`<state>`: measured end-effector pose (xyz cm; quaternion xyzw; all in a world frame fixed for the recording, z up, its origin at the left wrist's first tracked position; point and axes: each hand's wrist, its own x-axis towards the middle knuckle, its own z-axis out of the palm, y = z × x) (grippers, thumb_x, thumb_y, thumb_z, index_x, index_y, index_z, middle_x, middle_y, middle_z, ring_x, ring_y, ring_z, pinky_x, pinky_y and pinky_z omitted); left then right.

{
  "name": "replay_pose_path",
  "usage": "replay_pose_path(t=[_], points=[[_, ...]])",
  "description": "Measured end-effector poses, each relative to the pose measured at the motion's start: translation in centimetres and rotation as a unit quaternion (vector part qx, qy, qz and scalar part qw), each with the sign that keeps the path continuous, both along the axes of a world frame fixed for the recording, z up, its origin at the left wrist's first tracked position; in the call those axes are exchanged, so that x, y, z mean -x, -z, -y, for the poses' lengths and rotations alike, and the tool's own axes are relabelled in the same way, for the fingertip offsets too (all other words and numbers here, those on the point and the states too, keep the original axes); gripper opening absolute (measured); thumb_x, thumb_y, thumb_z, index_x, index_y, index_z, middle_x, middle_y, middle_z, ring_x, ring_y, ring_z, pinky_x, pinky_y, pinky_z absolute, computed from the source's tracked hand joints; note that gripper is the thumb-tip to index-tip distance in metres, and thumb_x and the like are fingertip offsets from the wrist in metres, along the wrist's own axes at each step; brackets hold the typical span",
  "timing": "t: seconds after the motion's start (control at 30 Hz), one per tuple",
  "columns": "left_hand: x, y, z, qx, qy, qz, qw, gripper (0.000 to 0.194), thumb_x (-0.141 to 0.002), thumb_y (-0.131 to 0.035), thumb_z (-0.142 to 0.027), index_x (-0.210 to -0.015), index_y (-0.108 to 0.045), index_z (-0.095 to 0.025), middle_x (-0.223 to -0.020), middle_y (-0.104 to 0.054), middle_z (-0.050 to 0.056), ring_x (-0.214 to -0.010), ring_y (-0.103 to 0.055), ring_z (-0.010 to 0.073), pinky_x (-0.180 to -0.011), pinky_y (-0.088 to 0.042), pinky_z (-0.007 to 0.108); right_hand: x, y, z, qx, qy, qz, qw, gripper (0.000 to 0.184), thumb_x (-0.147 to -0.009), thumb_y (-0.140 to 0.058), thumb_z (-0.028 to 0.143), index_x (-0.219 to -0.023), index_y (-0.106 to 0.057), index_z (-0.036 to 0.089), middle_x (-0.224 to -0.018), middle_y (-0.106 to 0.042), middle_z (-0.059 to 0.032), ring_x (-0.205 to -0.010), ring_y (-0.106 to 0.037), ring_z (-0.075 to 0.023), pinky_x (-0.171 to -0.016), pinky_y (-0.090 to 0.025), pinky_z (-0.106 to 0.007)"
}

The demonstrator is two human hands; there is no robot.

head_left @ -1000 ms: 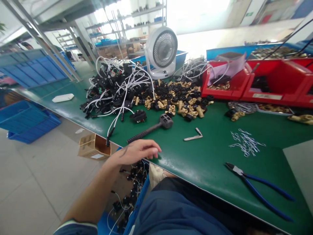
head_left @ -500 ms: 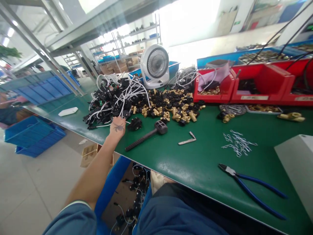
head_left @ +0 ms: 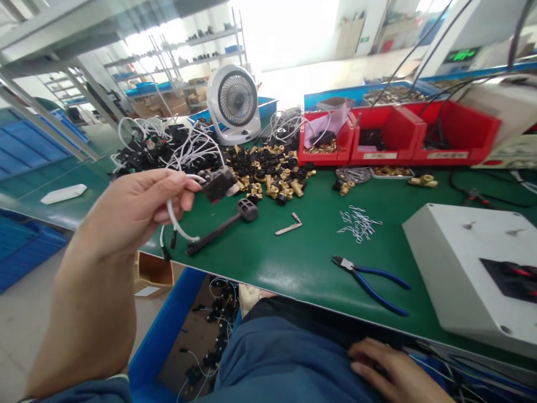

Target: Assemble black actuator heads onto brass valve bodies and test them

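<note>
My left hand (head_left: 161,196) is raised over the left part of the green bench, thumb and fingers closed on the white cable of a black plug-like part (head_left: 220,183). The cable loops down below my fingers, and its dark ends hang near the bench edge. Behind it lies a heap of black parts with white cables (head_left: 168,140). A black mallet (head_left: 222,226) rests just below the held part. Low at the right, my right hand (head_left: 388,369) is beside my lap, off the bench, its fingers loosely bent and apart; nothing is plainly visible in them.
Brass fittings (head_left: 272,182) with black caps are piled mid-bench. A white fan (head_left: 235,103) and red bins (head_left: 384,134) stand behind. A hex key (head_left: 289,225), wire clips (head_left: 359,224) and blue-handled pliers (head_left: 371,282) lie forward. A grey box (head_left: 453,246) occupies the right.
My left hand has drawn back from the heap, lifting out a black part by its white cable. My right hand has come into view at lower right. The view has turned rightward.
</note>
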<state>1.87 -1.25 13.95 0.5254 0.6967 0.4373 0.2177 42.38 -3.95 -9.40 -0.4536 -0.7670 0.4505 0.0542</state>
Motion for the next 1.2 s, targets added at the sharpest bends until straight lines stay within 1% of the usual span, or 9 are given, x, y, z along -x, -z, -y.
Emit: replay_pose_path(t=[0.17, 0.3, 0.43, 0.57, 0.7, 0.8, 0.9, 1.03, 1.2], points=[[-6.8, 3.8, -1.3, 0.074, 0.222, 0.352, 0.906, 0.019, -0.082, -0.074, -0.032, -0.089, -0.071, -0.014, -0.074, -0.065, 0.0, -0.039, -0.038, 0.0009, -0.036, -0.038, 0.015, 6.6, -5.0, 0.8, 0.084, 0.03, -0.247, 0.965, 0.079, -0.089, -0.064, 0.066, -0.154, -0.046, 0.025, -0.152, -0.047, -0.0117, -0.14, -0.048, -0.0253, -0.122, -0.037, -0.041], [-11.3, 8.6, -3.0, 0.121, 0.259, 0.471, 0.834, 0.034, -0.076, -0.083, -0.037, -0.092, -0.07, -0.011, -0.076, -0.067, 0.0, -0.043, -0.045, 0.0013, -0.042, -0.047, 0.015, 8.6, -7.0, 1.5, 0.132, -0.003, -0.355, 0.926, 0.078, -0.087, -0.072, 0.06, -0.152, -0.046, 0.026, -0.126, -0.065, -0.0081, -0.113, -0.065, -0.0178, -0.106, -0.049, -0.031], [-12.9, 12.5, -4.1, 0.133, 0.203, 0.436, 0.866, 0.045, -0.071, -0.083, -0.046, -0.094, -0.068, -0.011, -0.077, -0.066, 0.0, -0.045, -0.048, 0.003, -0.042, -0.044, 0.016, 6.5, -8.2, 1.2, 0.141, 0.043, -0.276, 0.95, 0.038, -0.098, -0.061, 0.05, -0.116, -0.07, 0.018, -0.078, -0.059, 0.0002, -0.067, -0.052, -0.0064, -0.064, -0.045, -0.015], [-11.6, 14.6, -4.2, 0.153, 0.18, 0.37, 0.899, 0.037, -0.072, -0.079, -0.043, -0.089, -0.066, -0.012, -0.068, -0.064, -0.001, -0.043, -0.048, 0.0058, -0.043, -0.037, 0.019, 2.8, -9.7, 1.2, 0.132, 0.088, -0.227, 0.961, 0.043, -0.1, -0.06, 0.039, -0.14, -0.054, 0.024, -0.085, -0.056, 0.0016, -0.069, -0.051, -0.0048, -0.063, -0.043, -0.013], [-9.6, 15.7, -3.0, 0.121, 0.109, 0.043, 0.986, 0.018, -0.082, -0.066, -0.033, -0.087, -0.065, -0.016, -0.072, -0.063, 0.001, -0.058, -0.056, 0.014, -0.06, -0.046, 0.027, 0.0, -10.7, 1.6, 0.194, 0.114, -0.3, 0.927, 0.038, -0.101, -0.059, 0.039, -0.134, -0.052, 0.022, -0.087, -0.058, 0.0011, -0.061, -0.055, -0.0042, -0.056, -0.044, -0.015], [-10.1, 15.7, -1.3, -0.025, 0.063, -0.19, 0.979, 0.017, -0.087, -0.059, -0.03, -0.096, -0.063, -0.016, -0.095, -0.063, 0.008, -0.087, -0.063, 0.0237, -0.081, -0.052, 0.038, 0.3, -10.6, 1.9, 0.184, 0.166, -0.32, 0.915, 0.039, -0.101, -0.058, 0.045, -0.129, -0.05, 0.019, -0.079, -0.06, 0.0019, -0.051, -0.046, -0.0037, -0.046, -0.034, -0.015], [-13.0, 14.7, 1.0, -0.146, 0.179, -0.213, 0.949, 0.014, -0.097, -0.054, -0.029, -0.099, -0.06, -0.017, -0.1, -0.064, 0.008, -0.099, -0.064, 0.0227, -0.089, -0.054, 0.035, 2.3, -9.7, 1.9, 0.105, 0.191, -0.235, 0.947, 0.037, -0.103, -0.053, 0.051, -0.112, -0.054, 0.015, -0.064, -0.056, 0.0035, -0.054, -0.046, -0.0059, -0.052, -0.033, -0.017], [-17.7, 13.6, 2.9, -0.106, 0.393, -0.16, 0.899, 0.024, -0.105, -0.044, -0.031, -0.108, -0.063, -0.015, -0.093, -0.07, 0.005, -0.079, -0.069, 0.0161, -0.068, -0.055, 0.025, 3.9, -8.8, 1.8, 0.034, 0.2, -0.243, 0.949, 0.053, -0.103, -0.037, 0.066, -0.102, -0.054, 0.016, -0.072, -0.06, 0.0006, -0.061, -0.053, -0.0086, -0.058, -0.039, -0.02], [-18.2, 13.4, 2.7, -0.099, 0.373, -0.108, 0.916, 0.033, -0.106, -0.043, -0.031, -0.11, -0.073, -0.017, -0.074, -0.066, 0.0, -0.064, -0.064, 0.012, -0.058, -0.048, 0.021, 0.6, -9.0, 1.1, -0.077, 0.229, -0.014, 0.97, 0.049, -0.108, -0.03, 0.053, -0.098, -0.061, 0.017, -0.093, -0.067, -0.0057, -0.086, -0.064, -0.0141, -0.079, -0.051, -0.023]])
